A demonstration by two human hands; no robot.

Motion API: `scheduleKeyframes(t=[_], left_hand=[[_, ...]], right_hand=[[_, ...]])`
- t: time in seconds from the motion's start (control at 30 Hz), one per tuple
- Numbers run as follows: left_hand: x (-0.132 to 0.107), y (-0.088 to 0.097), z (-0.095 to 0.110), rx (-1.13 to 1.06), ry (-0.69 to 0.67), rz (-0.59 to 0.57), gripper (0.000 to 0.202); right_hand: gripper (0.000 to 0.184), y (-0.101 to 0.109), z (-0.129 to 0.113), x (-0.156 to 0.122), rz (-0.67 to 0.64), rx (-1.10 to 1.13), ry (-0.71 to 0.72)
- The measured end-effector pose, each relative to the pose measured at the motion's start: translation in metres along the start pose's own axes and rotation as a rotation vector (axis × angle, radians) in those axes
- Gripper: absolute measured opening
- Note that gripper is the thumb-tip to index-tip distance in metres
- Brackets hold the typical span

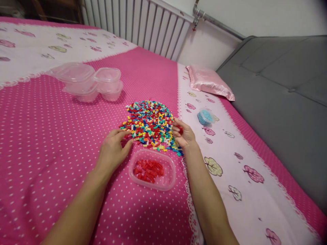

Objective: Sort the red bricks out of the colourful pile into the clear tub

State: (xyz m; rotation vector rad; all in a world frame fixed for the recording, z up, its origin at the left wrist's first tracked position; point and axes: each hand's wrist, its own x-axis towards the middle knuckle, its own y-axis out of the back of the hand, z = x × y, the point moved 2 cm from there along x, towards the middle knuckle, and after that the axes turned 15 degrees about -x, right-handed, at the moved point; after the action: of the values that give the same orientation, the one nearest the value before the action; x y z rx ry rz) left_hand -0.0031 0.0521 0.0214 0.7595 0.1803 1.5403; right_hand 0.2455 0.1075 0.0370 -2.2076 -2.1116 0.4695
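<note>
A heap of small mixed-colour plastic pieces (pixel 149 123) lies on the pink dotted bedspread (pixel 46 143). My left hand (pixel 113 149) rests palm down at the heap's left edge, its fingers stretched out and touching the pieces. My right hand (pixel 183 134) is at the heap's right edge, palm up and fingers curled around a few red pieces (pixel 180 129). Just in front of the heap, between my forearms, sits a clear plastic tub (pixel 167 183) holding red pieces only.
A small clear tub of light-blue pieces (pixel 205 116) stands to the right of the heap. Stacked empty clear tubs and lids (pixel 87 80) sit at the back left. A pink satin pillow (pixel 208 81), a grey sofa (pixel 281 102) and a white radiator (pixel 143 23) border the bed.
</note>
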Motion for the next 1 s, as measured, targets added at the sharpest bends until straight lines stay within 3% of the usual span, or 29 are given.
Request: scheduleKeyframes(t=[0.17,0.3,0.4,0.53,0.7,0.83,1.0], left_hand=[[0.000,0.000,-0.001,0.000,-0.001,0.000,0.041],[0.000,0.000,-0.001,-0.002,0.011,0.002,0.038],[0.000,0.000,-0.001,0.005,0.013,0.006,0.039],[0.000,0.000,0.000,-0.002,0.005,0.002,0.042],[0.000,0.000,0.001,-0.004,0.007,0.001,0.042],[0.000,0.000,0.000,0.006,0.016,-0.002,0.040],[0.000,0.000,0.000,0.009,0.010,0.003,0.041]], right_hand=[[0.009,0.006,-0.008,-0.002,-0.026,0.251,-0.114],[0.011,0.007,-0.005,0.000,0.010,0.182,-0.106],[0.015,0.005,0.004,0.003,0.091,-0.046,-0.052],[0.022,0.007,0.016,0.007,0.222,-0.541,0.123],[0.027,0.014,0.022,0.010,0.251,-1.026,0.203],[0.026,0.013,0.020,0.010,0.235,-1.242,0.189],[0.029,0.010,0.020,0.009,0.186,-1.359,0.191]])
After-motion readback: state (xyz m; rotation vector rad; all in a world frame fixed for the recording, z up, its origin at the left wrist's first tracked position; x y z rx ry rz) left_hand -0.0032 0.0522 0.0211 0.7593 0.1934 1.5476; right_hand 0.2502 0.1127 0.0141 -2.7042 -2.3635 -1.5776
